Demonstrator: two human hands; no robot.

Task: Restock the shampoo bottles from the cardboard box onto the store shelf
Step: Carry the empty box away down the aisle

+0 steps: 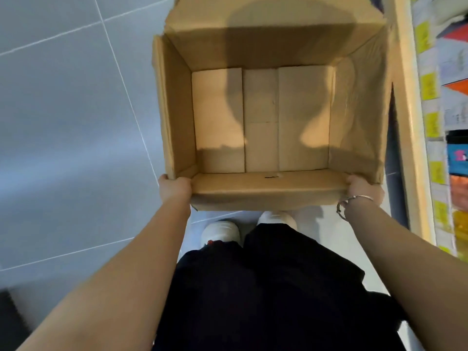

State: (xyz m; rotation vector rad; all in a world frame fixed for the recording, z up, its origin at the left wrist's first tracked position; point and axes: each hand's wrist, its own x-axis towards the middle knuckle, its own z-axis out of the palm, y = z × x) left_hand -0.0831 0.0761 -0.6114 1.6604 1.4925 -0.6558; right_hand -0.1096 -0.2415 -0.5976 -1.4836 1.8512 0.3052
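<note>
Box: we hold an open brown cardboard box [177,117] in front of us above the grey tiled floor [63,122], its flaps spread; it appears lifted, with our white shoes [220,230] just under its near edge.
Box contents: bare cardboard bottom with only shadows across it; we see no shampoo bottles inside.
Left hand: our left hand [174,187] grips the near left corner of the box, fingers curled round the edge.
Right hand: our right hand [362,188], a silver bracelet [354,200] at the wrist, grips the near right corner the same way.
Shelf: the cream-edged store shelf [405,122] runs along our right, just beside the box, with yellow price tags [428,86] down its front; the goods on it are blurred, so we cannot tell which are shampoo.
Done: judging by the emptied box, we take the unloading to be finished.
Left: as we judge it, only removing the box; whether the shelf rows need tidying we cannot tell.
</note>
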